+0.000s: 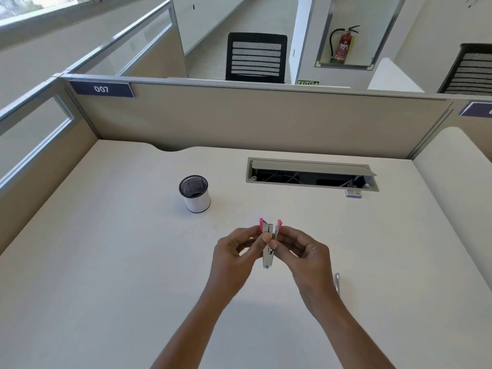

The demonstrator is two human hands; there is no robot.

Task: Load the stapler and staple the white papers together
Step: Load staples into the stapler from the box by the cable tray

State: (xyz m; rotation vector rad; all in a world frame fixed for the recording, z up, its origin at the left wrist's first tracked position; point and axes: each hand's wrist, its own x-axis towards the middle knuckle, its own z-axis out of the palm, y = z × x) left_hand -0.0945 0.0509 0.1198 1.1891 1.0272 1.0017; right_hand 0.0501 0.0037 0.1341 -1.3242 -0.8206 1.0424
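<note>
Holds stapler (pixel 267 251) up over the middle of the table (pixel 106 262), splayed open in a V. Pinches the metal magazine arm with left grip (pixel 234 251), thumb on top. Pinches the other, pink-tipped arm with right grip (pixel 303 251). Nothing else in either grip.

Points long axis away from the body: hinge end nearest, open pink tips farthest. Looks like the loading step, staples not yet in.

Spots small blue-white box (pixel 353 193), likely staples, far right by the open cable tray (pixel 311 174), well apart from the stapler. Lies nearer right grip, so the reach probably goes forward and right, over open table.

Notes thin metal piece (pixel 337 282) flat on the table just right of the right wrist; cannot tell what. Notes mesh cup (pixel 195 194) far left, off that path. Cannot make out white papers against the white table. Cannot see the near table edge.
</note>
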